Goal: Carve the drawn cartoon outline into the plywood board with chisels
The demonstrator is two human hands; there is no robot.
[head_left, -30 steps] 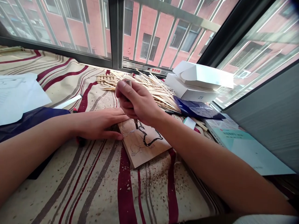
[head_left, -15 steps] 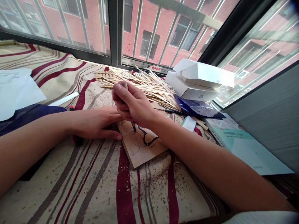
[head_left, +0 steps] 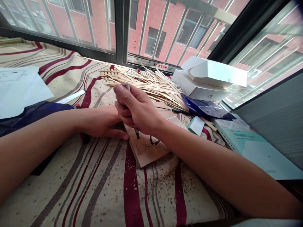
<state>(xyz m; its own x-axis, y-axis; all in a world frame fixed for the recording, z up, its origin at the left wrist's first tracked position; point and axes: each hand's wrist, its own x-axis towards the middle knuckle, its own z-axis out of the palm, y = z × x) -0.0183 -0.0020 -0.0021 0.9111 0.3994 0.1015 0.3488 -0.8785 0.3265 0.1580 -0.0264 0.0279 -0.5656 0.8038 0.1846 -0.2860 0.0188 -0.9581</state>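
My right hand is wrapped in a fist around an upright wood-carving chisel. The end of its handle shows above the fist, and the flat metal blade points down at the wooden board. Pencil lines and a dark carved or inked curve mark the board's face. At the board's left edge lies my left hand, flat, with its thumb stretched toward the near side. Its other fingertips are hidden behind my right hand. Whether the blade tip touches the wood is hard to tell.
Wood crumbs litter the striped cloth. Behind the board lie a heap of thin wooden sticks, a white box and a dark blue plastic sheet. A book is at right, papers at left, and a red-and-black tool under my left wrist.
The view has shifted slightly, so most things sit a little further right. My right fist leans over the board with the chisel still in it; my left hand keeps its place at the board's edge.
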